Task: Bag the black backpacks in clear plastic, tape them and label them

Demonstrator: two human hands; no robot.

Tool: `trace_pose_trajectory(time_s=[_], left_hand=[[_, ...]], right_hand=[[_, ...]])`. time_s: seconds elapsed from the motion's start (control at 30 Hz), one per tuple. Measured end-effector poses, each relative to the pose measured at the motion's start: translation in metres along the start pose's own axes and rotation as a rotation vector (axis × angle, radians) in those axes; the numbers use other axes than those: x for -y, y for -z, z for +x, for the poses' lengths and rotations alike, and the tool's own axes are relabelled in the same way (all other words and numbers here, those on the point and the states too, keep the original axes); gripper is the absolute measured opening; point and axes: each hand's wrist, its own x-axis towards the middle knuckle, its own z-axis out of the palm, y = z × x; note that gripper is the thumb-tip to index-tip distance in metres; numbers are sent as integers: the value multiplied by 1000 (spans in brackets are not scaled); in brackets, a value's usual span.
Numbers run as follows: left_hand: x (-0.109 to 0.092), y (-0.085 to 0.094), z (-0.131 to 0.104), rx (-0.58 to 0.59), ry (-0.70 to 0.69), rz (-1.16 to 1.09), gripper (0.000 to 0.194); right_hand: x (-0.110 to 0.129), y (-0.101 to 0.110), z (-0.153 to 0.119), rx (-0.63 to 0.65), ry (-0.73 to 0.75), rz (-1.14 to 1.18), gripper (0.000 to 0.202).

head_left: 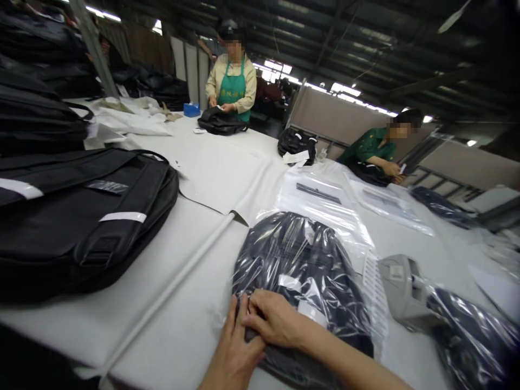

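A black backpack [300, 244] lies on the white table inside a clear plastic bag [349, 271], with white strips showing through the film. Both of my hands meet at its near left edge. My left hand [239, 344] has its fingers reaching over that edge and its thumb folded in, gripping the loose film of the bag. Right beside it, my right hand [276, 319] is closed, with curled fingertips pinching the plastic next to the left fingers. The exact spot between the fingertips is hidden.
Black backpacks [81, 216] lie stacked at left. A grey tape dispenser or similar device [402, 287] stands at right, near another bagged dark item [475, 330]. Flat clear bags [320, 189] lie beyond. Two people [233, 86] [377, 151] handle black bags across the table.
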Motion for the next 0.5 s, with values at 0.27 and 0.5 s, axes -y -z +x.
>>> trace_pose_trajectory(time_s=[0.27,0.5], left_hand=[[72,22,-36,147,2,77,49],[94,62,28,54,824,-696,64]], right_hand=[[-42,41,-28,-393,-212,481,29],[-128,75,-169,-785,-940,108,44]])
